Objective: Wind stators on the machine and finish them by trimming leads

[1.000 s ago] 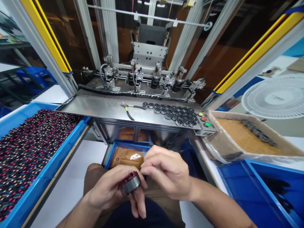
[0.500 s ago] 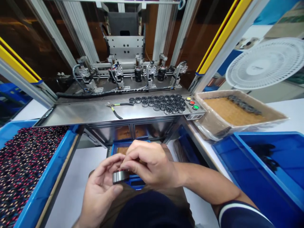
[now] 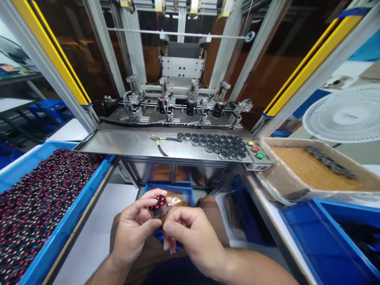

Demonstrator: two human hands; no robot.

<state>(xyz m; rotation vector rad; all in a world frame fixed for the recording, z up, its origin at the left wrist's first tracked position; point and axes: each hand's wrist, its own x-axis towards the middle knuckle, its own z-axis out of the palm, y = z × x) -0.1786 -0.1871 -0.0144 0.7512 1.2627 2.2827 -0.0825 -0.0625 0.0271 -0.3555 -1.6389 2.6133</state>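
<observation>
Stator (image 3: pixel 158 210), lower centre of the frame, gripped in the left hand (image 3: pixel 132 229), wound face up; round, without evident long axis. The right hand (image 3: pixel 194 235), pinched closed, lies just beside its lower right; anything held is hidden.

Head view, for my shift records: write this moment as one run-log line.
Left hand: holding round red-topped part; right hand: beside part, contact unclear; pliers: on metal ledge; black parts: grouped right of pliers
</observation>
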